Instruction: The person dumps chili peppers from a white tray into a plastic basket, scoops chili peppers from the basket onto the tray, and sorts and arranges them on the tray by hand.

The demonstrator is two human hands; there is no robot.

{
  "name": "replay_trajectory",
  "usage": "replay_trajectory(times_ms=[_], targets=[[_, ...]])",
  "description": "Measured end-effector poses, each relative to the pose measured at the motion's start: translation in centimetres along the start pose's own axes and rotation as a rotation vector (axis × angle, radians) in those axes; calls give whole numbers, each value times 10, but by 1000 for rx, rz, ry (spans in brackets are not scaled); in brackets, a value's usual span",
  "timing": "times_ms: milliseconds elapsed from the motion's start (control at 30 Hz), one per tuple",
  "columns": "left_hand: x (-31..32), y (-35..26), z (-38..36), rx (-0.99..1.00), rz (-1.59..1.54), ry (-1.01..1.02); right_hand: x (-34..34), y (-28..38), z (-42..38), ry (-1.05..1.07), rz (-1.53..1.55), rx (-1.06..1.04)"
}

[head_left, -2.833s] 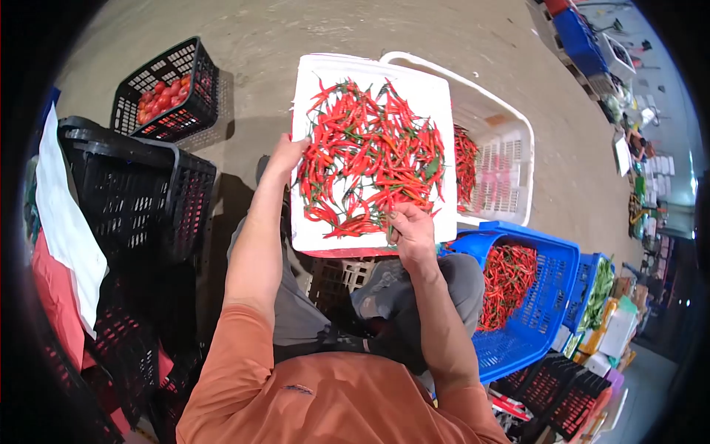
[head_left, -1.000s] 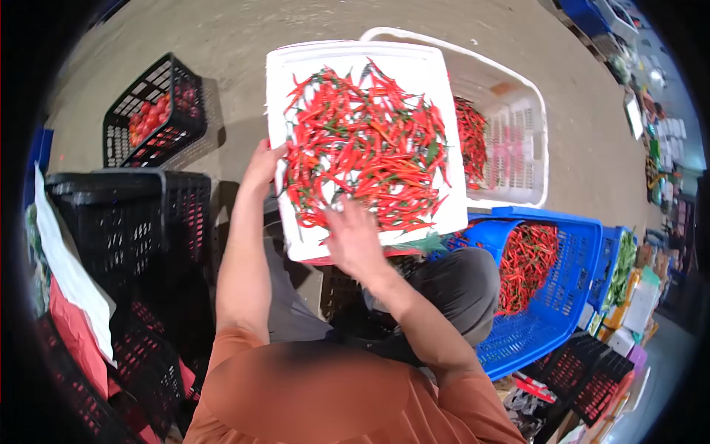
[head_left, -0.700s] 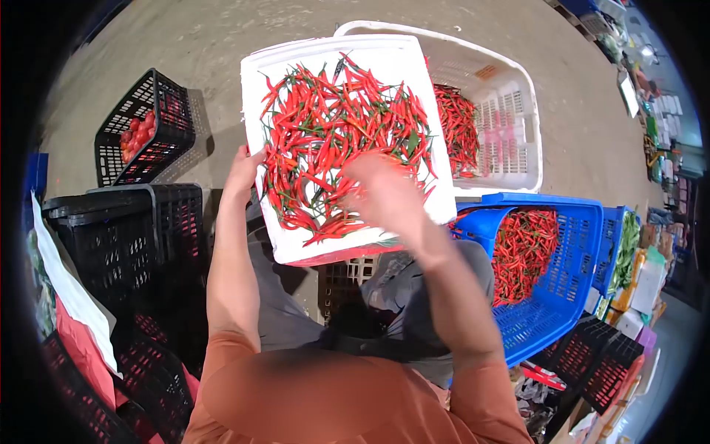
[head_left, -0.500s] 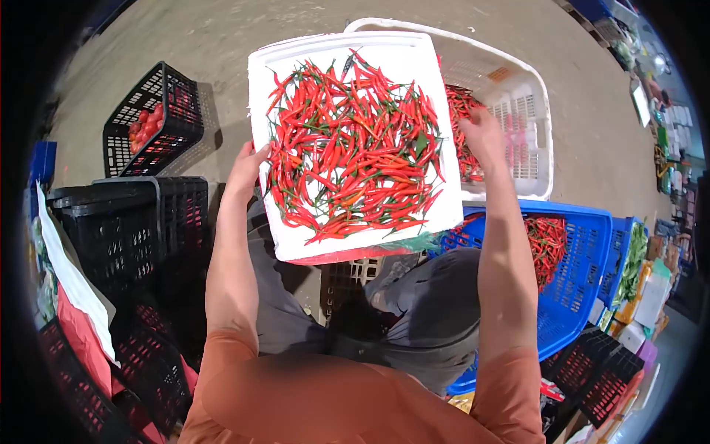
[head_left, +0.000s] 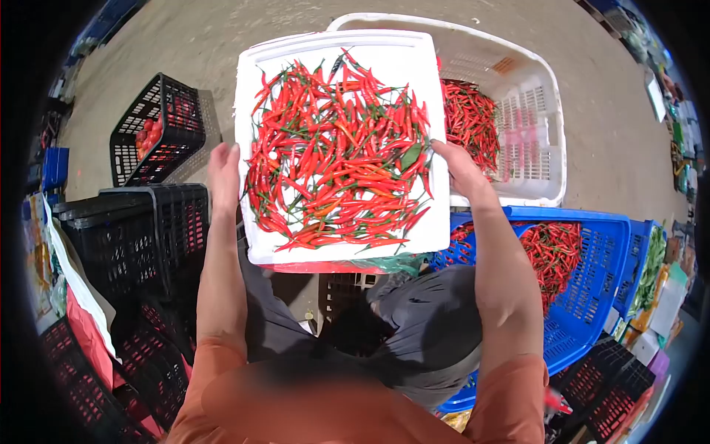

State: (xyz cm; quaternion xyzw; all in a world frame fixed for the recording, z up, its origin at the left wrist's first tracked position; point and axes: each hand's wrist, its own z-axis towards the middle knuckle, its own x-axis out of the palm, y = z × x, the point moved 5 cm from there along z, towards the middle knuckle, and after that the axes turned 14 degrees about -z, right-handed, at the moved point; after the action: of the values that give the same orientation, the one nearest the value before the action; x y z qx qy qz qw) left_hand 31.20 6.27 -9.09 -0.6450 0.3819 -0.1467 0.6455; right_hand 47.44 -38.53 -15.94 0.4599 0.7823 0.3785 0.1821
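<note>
A white foam box (head_left: 344,42) sits tilted towards me above my knees, its inside covered with loose red chillies (head_left: 347,159) on green stems. My left hand (head_left: 224,177) is against the box's left side, with the thumb at the edge and its fingers partly out of sight. On the opposite side, my right hand (head_left: 464,172) grips the right wall, its thumb end over the rim. A green leaf (head_left: 411,155) lies among the chillies near that thumb. Some red and green plastic (head_left: 392,263) shows under the box's near edge.
Behind the box on the right stands a white basket (head_left: 553,133) with more chillies. A blue basket (head_left: 603,288), also holding chillies, is beside my right knee. Black crates (head_left: 181,222) line my left, and another black crate (head_left: 159,122) holds red round produce.
My right hand has come back from over the chillies in the white basket to the foam box's right wall. The box has shifted slightly left in view.
</note>
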Motion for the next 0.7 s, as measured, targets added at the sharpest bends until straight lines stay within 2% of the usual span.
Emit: replay_trajectory(times_ms=[33, 100, 133, 167, 233, 267, 333, 400, 533, 600, 700], targets=[[-5, -7, -5, 99, 37, -70, 1, 2, 0, -6, -20, -6], [13, -50, -44, 340, 97, -70, -3, -8, 10, -32, -48, -4], [29, -56, -63, 330, -23, 24, -3, -10, 13, -25, -46, -2], [52, -88, -100, 361, 33, 172, -2, -10, 14, -18, -46, 0], [86, -87, -149, 664, 238, 420, 1, -6, 8, -59, -28, 54], [102, -82, -175, 631, 188, 545, -1, -9, 13, -81, -26, 46], [126, -70, -212, 630, 326, 783, -2, -14, 22, -149, -35, 15], [138, -74, -235, 679, 562, 834, -4, -20, 30, -191, -35, 3], [122, -73, -226, 662, 695, 831, -1, -13, 25, -183, -66, 18], [102, -68, -210, 653, 700, 780, -3, -18, 34, -247, -94, 9], [84, -72, -197, 670, 597, 721, 2, -7, 22, -222, -93, 33]])
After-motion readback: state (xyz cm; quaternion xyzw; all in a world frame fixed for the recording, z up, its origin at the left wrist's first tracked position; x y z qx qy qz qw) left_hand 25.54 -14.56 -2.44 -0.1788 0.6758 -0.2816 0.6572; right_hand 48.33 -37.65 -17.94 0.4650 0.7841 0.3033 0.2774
